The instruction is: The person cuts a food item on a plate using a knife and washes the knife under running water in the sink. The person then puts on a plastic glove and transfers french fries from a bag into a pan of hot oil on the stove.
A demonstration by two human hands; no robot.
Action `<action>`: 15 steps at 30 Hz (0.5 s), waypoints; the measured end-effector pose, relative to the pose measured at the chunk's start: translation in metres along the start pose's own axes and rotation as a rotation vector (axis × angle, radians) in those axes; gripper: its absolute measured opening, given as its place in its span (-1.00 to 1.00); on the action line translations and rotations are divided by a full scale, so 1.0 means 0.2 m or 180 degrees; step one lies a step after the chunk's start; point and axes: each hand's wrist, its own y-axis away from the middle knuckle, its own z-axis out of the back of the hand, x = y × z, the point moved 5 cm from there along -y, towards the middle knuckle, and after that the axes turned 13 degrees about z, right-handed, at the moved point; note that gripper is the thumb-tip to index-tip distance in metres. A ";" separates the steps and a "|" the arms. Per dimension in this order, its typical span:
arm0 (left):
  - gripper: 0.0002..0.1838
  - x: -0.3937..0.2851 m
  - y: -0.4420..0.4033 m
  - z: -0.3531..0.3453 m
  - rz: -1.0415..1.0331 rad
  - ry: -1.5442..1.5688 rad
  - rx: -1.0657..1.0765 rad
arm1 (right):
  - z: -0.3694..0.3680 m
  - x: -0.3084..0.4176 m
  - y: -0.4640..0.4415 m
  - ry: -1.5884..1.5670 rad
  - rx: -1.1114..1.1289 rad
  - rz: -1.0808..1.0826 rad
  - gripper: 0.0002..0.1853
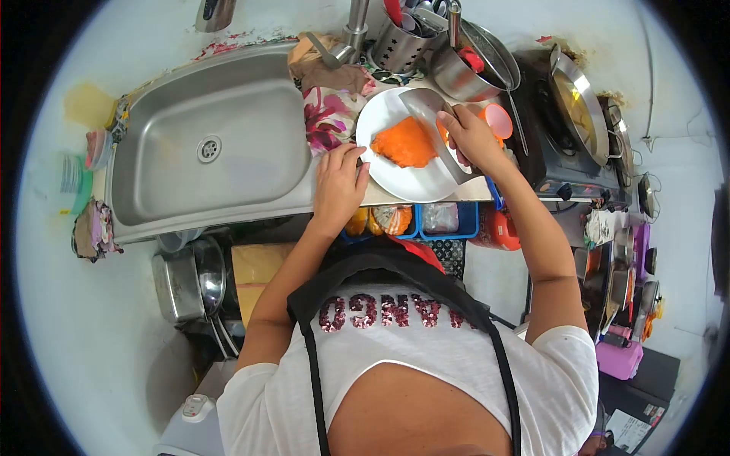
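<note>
A round white plate [395,186] rests on the counter beside the sink. On it lies a flat, bright orange piece of food [405,143] with a rough surface; its exact kind I cannot make out. My right hand [470,138] is closed on a broad-bladed knife [423,101], whose wide metal blade slants over the plate's right side, close to the food. Part of the knife's handle is hidden by my fingers. At the plate's left rim is my left hand [340,181], fingers stretched out and apart, holding nothing.
Left of the plate is a steel sink [251,144] with a floral cloth [331,114] at its edge. Behind stand a utensil holder [399,47] and a steel pot [464,76]. An orange cup [497,121] and a stove with a pan [582,106] are on the right.
</note>
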 end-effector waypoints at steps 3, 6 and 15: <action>-0.69 0.00 0.00 0.00 -0.0010 0.0024 -0.0025 | -0.01 -0.03 -0.02 0.0145 0.0064 0.0007 -0.56; -0.69 0.00 0.00 0.00 -0.0012 0.0035 -0.0027 | -0.01 -0.02 -0.02 0.0156 0.0015 0.0003 -0.55; -0.68 0.00 0.00 0.01 -0.0020 0.0051 0.0003 | -0.02 -0.01 -0.02 0.0330 -0.0072 0.0004 -0.58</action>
